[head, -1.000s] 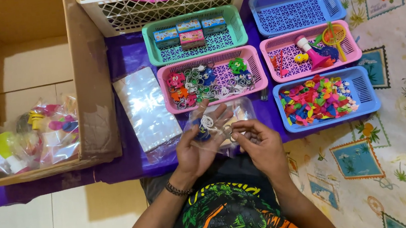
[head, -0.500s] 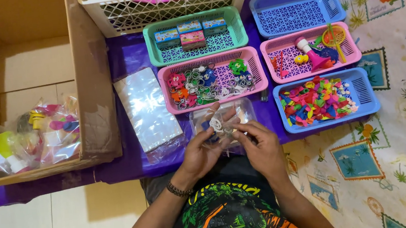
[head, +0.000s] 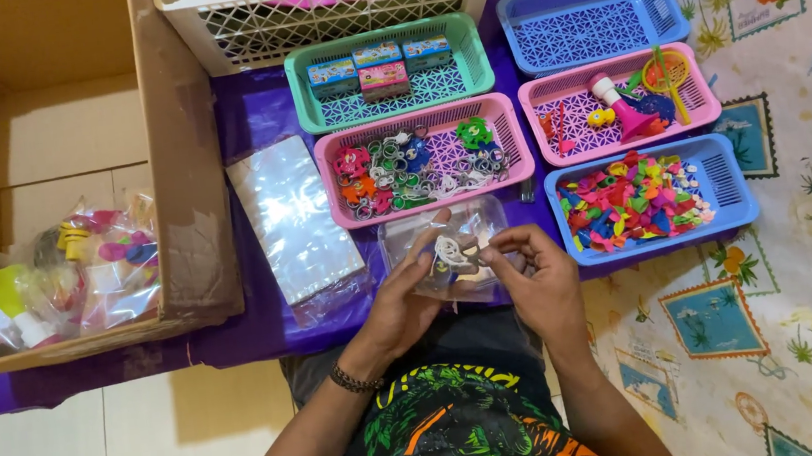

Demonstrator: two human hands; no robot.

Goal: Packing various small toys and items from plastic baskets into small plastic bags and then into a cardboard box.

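Cardboard box (head: 65,143) at far left, stack of clear bags (head: 295,225) beside it. Left hand (head: 403,294) pinches a clear plastic bag (head: 448,244); a small white ring toy (head: 449,251) sits at its fingertips. Right hand (head: 537,280) grips the bag's right edge, fingers curled narrow. Since earlier, the bag is down from the pink basket (head: 424,156).
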